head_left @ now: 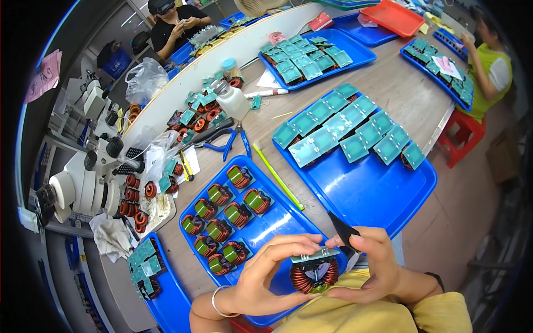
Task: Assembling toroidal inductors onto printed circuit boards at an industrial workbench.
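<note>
Close to my body, a toroidal coil with copper-red windings is held on edge, a small green circuit board along its top and pins standing up from it. My left hand grips coil and board from the left, fingers over the top and thumb underneath. My right hand holds a black flat pointed tool at its upper fingers, its thumb against the coil's lower right. Just beyond, a blue tray carries several coils with green tape, lying on their boards.
To the right, a larger blue tray has rows of boards, green side up. A yellow-green stick lies between the trays. Blue-handled pliers, a white bottle and loose coils sit further back. Two people work nearby.
</note>
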A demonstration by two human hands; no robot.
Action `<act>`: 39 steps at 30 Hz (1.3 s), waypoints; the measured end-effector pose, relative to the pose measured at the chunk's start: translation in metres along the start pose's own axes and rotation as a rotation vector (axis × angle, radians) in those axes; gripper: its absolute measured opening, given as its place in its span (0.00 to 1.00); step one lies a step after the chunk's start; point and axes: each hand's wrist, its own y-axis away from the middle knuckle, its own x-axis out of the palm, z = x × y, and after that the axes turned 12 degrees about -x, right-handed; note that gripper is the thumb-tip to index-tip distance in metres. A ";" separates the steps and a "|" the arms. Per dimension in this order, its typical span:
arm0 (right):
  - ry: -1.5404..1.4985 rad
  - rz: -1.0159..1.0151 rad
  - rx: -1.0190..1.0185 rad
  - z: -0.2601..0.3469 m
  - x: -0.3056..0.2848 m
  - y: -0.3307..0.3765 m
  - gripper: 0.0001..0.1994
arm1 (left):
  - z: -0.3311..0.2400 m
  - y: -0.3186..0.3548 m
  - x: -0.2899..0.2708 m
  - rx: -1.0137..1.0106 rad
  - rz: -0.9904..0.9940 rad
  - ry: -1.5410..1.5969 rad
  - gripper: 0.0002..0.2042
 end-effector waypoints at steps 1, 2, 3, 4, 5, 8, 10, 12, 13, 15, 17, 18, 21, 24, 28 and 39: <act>-0.001 -0.001 0.001 -0.001 -0.001 -0.001 0.38 | 0.001 -0.001 -0.001 0.036 0.010 -0.047 0.32; 0.026 0.058 0.002 -0.001 -0.003 -0.002 0.40 | 0.000 -0.001 -0.002 0.034 0.010 -0.047 0.32; 0.053 0.117 0.002 -0.001 -0.004 -0.002 0.43 | -0.001 -0.001 -0.003 0.035 0.009 -0.095 0.32; 0.052 0.117 0.004 -0.002 -0.004 -0.002 0.43 | -0.002 -0.001 -0.003 0.035 0.008 -0.144 0.31; 0.051 0.117 0.000 -0.003 -0.004 -0.002 0.43 | -0.002 -0.001 -0.004 0.034 0.008 -0.143 0.31; 0.054 0.098 -0.011 -0.005 -0.002 0.000 0.43 | -0.001 -0.001 -0.004 0.018 0.003 -0.155 0.31; 0.061 0.079 -0.019 -0.006 0.000 0.002 0.43 | -0.002 -0.002 -0.004 0.023 -0.008 -0.173 0.30; 0.014 -0.058 -0.056 -0.009 0.004 0.004 0.36 | -0.001 -0.003 -0.004 0.021 -0.010 -0.175 0.30; 0.014 -0.058 -0.054 -0.009 0.004 0.005 0.36 | -0.001 -0.003 -0.004 0.021 -0.014 -0.179 0.30; 0.026 -0.052 -0.060 -0.010 0.004 0.005 0.36 | -0.001 -0.003 -0.004 0.018 -0.020 -0.182 0.30; 0.038 0.004 -0.034 -0.008 0.000 0.005 0.40 | -0.001 -0.002 -0.004 0.014 -0.027 -0.186 0.30; 0.052 0.059 -0.011 -0.007 -0.002 0.005 0.45 | -0.002 -0.002 -0.004 -0.004 -0.029 -0.191 0.30; 0.056 0.055 0.028 -0.004 -0.002 0.005 0.45 | -0.001 0.000 -0.003 -0.046 -0.035 -0.185 0.31; 0.053 -0.068 0.019 -0.004 0.002 0.008 0.37 | -0.002 0.000 -0.002 -0.074 -0.041 -0.178 0.32; 0.065 -0.087 0.035 -0.003 0.002 0.010 0.38 | -0.002 0.000 -0.002 -0.097 -0.036 -0.183 0.32; 0.053 -0.104 -0.059 -0.005 0.004 0.010 0.38 | -0.006 -0.003 -0.003 0.015 -0.049 -0.301 0.29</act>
